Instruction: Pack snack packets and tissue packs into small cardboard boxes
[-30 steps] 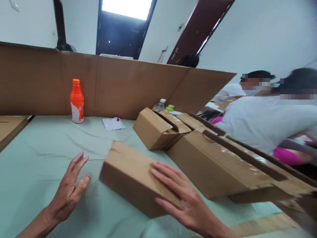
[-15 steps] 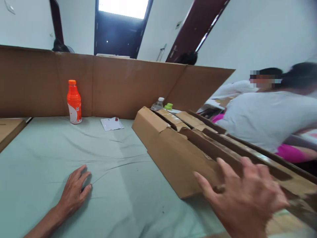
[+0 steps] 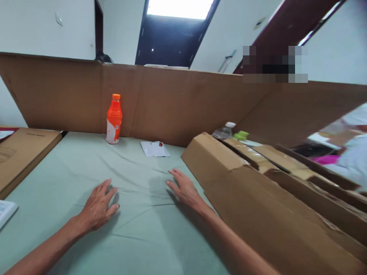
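Note:
Both my hands lie on a pale green cloth [image 3: 57, 164] that covers the table. My left hand [image 3: 99, 206] rests palm down with fingers slightly curled and apart, holding nothing. My right hand [image 3: 183, 187] lies flat with fingers stretched forward, just left of a row of brown cardboard boxes [image 3: 258, 206] lined up end to end along the right side. Neither hand touches a box.
A tall cardboard screen [image 3: 172, 103] stands across the back. An orange bottle [image 3: 114, 119] and a small white packet [image 3: 155, 149] sit before it. A clear bottle [image 3: 223, 131] and a green cap [image 3: 241, 135] show behind the boxes. A flat carton [image 3: 23, 152] lies left. A person sits far right.
My right hand pushed a small box rightward into the row of boxes, then let go and came back to rest on the cloth. The view swung left.

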`<state>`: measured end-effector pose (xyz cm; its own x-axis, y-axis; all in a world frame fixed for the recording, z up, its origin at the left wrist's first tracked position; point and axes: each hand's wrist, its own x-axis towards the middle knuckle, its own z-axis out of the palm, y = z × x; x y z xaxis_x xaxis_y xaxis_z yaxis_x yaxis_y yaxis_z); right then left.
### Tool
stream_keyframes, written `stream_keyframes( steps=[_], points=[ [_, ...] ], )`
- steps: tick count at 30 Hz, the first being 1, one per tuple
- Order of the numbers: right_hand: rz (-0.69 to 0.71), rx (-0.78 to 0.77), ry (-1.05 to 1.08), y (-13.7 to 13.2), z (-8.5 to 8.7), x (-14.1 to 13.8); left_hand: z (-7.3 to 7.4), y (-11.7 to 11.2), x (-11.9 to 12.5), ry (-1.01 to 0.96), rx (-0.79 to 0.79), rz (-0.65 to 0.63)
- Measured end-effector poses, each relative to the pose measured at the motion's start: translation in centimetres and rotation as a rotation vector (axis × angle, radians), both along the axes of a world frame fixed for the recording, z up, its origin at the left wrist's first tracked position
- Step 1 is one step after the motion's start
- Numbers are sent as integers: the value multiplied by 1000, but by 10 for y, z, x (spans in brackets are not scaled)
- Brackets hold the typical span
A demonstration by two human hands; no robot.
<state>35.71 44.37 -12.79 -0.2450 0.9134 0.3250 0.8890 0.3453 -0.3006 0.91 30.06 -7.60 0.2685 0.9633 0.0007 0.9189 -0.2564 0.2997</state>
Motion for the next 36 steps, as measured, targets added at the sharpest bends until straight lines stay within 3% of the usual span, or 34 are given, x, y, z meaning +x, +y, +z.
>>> stream_keyframes(
  steps=[5, 9, 11, 17, 23, 27, 33, 36],
  points=[
    [-122, -37, 31, 99, 10, -30, -15, 3, 5, 34, -46, 15],
    [-283, -162, -24, 143, 4, -68, -25, 0, 9, 15, -74, -5],
    [-264, -186, -68, 148, -1, -91, -26, -1, 9, 1, -75, -13],
    [-28, -113, -152, 141, -10, -153, -25, 1, 8, 24, -105, -23],
    [-90, -114, -172, 150, 0, -180, -22, -2, 9, -14, -91, -35],
    [-46, -130, -200, 110, -7, -176, -21, -5, 9, -25, -74, -17],
    [191, 43, -229, -22, -47, -114, -22, -7, 7, -38, -19, 1],
    [308, 138, -250, -80, -53, -93, -20, -3, 3, -31, 7, 38]
  ],
)
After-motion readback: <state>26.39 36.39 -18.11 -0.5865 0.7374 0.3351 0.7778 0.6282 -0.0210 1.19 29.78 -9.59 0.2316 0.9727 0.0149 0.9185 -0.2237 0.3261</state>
